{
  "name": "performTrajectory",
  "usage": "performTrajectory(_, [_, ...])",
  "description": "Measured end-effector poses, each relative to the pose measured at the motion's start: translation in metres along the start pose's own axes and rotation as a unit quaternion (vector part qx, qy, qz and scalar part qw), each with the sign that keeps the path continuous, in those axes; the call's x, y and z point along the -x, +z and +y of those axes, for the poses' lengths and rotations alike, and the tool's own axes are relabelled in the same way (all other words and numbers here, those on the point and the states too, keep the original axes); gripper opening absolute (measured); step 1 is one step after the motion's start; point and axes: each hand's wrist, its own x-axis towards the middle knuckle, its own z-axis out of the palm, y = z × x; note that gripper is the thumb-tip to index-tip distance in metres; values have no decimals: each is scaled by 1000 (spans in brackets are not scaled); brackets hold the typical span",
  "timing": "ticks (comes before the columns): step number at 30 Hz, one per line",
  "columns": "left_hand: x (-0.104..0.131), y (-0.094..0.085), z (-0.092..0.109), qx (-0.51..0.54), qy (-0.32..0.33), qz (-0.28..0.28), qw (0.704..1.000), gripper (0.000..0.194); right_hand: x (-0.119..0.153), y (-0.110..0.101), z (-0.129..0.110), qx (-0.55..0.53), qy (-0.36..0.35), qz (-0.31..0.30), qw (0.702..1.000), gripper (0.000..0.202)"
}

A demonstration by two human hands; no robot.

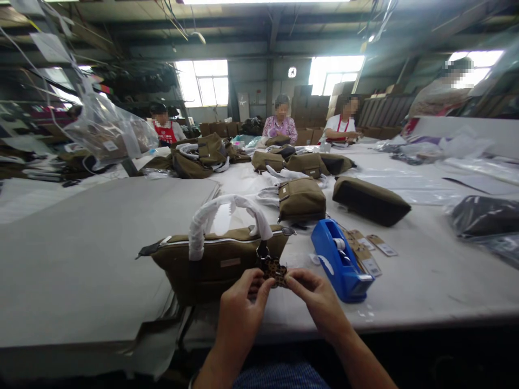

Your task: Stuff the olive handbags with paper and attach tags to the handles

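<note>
Left hand [244,297] and right hand [315,294] pinch opposite sides of the spotted charm [276,266] at the front of the olive bag [213,278] on the desk [421,286]; from afar, I'd keep both grips light and level.

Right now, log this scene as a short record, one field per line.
Left hand: fingertips on the leopard-print piece
Right hand: fingertips on the same piece, opposite side
Main item: olive bag, upright, handles wrapped in white
Right of bag: blue tape dispenser, with cardboard tags beside it
Beyond: more olive bags, including a nearby one standing on the white table
Background: co-workers, one in a patterned top
</note>
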Motion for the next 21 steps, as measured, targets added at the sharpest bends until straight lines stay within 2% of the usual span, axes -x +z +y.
performTrajectory(4, [1, 3, 0, 10, 2, -11, 1000, 11, 1, 1, -3, 57, -46, 14, 997, 23])
performTrajectory(7, [2, 1, 1, 10, -7, -12, 1000, 13, 3, 1, -5, 48, -30, 1, 998, 23])
performTrajectory(10, [2, 2, -1, 44, -37, -14, 998, 17, 6, 2, -4, 47, -17, -34, 998, 22])
performTrajectory(12, [1, 3, -3, 85, -69, -13, 994, 21, 8, 2, -2, 79, -36, -45, 995, 19])
performTrajectory(14, [1, 4, -5, 123, -101, -19, 987, 24, 8, -1, 0, 117, -65, -18, 991, 16])
performTrajectory(18, [0, 5, -9, 172, -144, -28, 974, 29, 2, -13, -3, 212, -141, 101, 962, 14])
performTrajectory(21, [1, 5, -11, 184, -157, -27, 970, 31, -4, -16, -9, 275, -201, 128, 932, 12])
